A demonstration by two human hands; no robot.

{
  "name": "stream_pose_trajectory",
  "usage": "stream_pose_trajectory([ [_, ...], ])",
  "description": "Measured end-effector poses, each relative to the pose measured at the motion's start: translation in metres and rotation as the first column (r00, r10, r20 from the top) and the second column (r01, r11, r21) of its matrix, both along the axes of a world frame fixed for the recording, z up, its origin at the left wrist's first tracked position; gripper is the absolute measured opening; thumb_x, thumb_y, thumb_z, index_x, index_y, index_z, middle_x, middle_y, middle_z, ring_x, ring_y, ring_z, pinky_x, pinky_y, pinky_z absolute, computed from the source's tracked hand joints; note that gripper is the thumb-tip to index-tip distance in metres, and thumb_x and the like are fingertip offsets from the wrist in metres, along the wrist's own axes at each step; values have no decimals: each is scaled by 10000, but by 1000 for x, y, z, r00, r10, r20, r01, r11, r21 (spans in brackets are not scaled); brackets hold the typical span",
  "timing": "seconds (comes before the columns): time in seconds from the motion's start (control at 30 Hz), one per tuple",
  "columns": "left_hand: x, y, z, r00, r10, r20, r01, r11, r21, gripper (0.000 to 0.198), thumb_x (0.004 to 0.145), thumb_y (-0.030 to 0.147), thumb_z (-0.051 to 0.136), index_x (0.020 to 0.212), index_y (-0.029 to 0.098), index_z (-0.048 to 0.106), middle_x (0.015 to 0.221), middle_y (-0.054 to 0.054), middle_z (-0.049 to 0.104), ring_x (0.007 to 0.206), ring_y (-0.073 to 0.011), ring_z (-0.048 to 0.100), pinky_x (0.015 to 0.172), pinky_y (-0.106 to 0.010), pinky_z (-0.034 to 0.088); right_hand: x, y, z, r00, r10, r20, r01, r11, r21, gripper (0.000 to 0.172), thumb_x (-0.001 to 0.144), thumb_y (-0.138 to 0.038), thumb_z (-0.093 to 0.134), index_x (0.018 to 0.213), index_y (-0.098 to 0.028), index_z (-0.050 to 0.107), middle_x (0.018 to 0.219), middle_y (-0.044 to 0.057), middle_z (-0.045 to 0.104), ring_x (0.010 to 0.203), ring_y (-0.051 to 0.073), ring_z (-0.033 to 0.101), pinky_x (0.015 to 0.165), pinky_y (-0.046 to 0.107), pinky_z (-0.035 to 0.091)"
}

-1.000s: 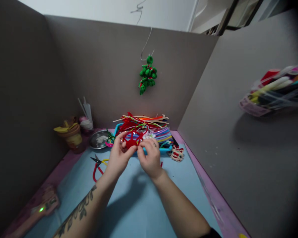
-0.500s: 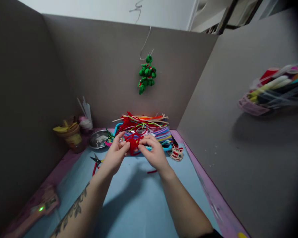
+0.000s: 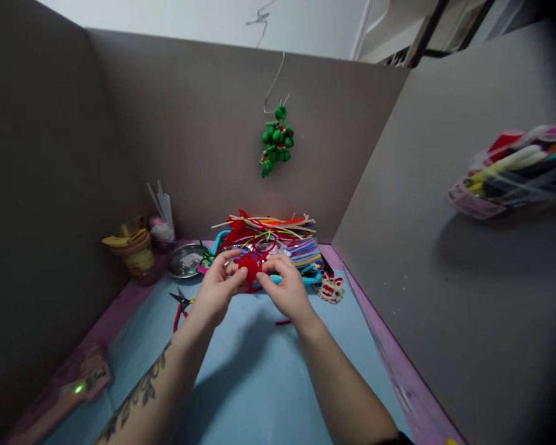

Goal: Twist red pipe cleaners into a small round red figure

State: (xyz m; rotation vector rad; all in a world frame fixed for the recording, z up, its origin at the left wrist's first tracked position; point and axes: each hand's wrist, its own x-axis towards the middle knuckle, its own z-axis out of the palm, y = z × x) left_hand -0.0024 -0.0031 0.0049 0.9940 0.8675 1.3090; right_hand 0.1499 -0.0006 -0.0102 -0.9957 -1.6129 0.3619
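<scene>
Between my two hands is a red pipe-cleaner piece (image 3: 251,271), a flat shape with thin loops or ends sticking out. My left hand (image 3: 220,284) pinches its left side between thumb and fingers. On the right edge, my right hand (image 3: 285,284) grips it the same way. Both hands are raised over the blue mat (image 3: 259,383), in front of a blue basket (image 3: 315,279) heaped with pipe cleaners of many colours (image 3: 301,250). A short red pipe-cleaner bit (image 3: 283,322) lies on the mat beside my right wrist.
Red-handled scissors or cutters (image 3: 180,306) lie left of my hands, near a metal bowl (image 3: 185,262) and a pot (image 3: 136,253). A pink glue gun (image 3: 81,386) sits front left. At right lies a red-white figure (image 3: 330,288). A green ornament (image 3: 277,142) hangs behind.
The view has shifted slightly. The red piece has turned a little between my fingers, and both hands keep their hold on it.
</scene>
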Motion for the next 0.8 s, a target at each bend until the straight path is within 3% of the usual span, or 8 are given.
stream_pose_trajectory([
  [0.1,2,-2,3,992,96,87,-93,995,-32,605,620,313,823,1127,217,508,737,32,654,608,-126,654,611,-253,531,-9,-7,-4,981,-190,-32,192,971,142,44,804,-197,647,816,-207,606,873,35,584,896,204,549,830,359,447],
  [0.13,3,-3,3,986,107,127,-101,994,-50,619,614,305,830,1136,215,509,756,22,671,619,-127,660,617,-253,534,-12,-9,-5,978,-207,-9,205,962,181,30,818,-199,638,805,-212,615,851,32,587,890,204,551,837,364,446],
  [0.27,7,-6,5,964,75,256,-42,991,-130,632,584,267,857,1120,194,529,776,6,689,596,-111,646,618,-250,537,-23,-13,-10,978,-202,52,186,958,216,85,838,-181,628,916,-212,639,894,43,644,887,198,574,825,352,465],
  [0.4,11,-9,6,955,84,284,-34,983,-178,652,560,246,870,1111,193,526,781,-1,697,607,-121,658,632,-260,543,-24,-11,-11,975,-217,54,198,950,241,55,845,-154,616,852,-208,623,837,28,675,828,187,588,795,344,468],
  [0.8,19,-13,0,955,207,211,-188,976,-106,708,566,234,839,1176,202,480,587,93,572,526,-76,565,598,-205,482,-23,-16,-12,936,-294,196,218,917,333,85,881,-163,582,833,-198,643,794,32,704,776,184,571,781,357,431],
])
